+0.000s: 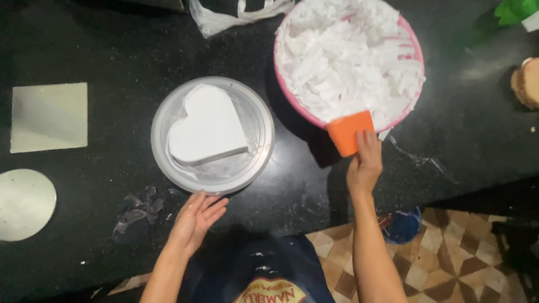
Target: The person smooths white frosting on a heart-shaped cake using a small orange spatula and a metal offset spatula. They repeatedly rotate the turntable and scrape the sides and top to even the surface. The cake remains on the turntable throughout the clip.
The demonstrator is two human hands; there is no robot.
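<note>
On the counter a turntable stood at the centre, with a heart-shaped cake on it. Just before its near rim lay the left hand. To the right and farther back stood a basin with cream in it; the right hand held a scraper against its near rim. Far left lay a square board, and before it a round board. A wooden slice sat at the right edge.

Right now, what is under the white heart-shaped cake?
The white heart-shaped cake sits on a round metal turntable, with white smears around its base. Whether a board lies between them cannot be seen; the cake covers it. The left hand touches the turntable's edge.
</note>
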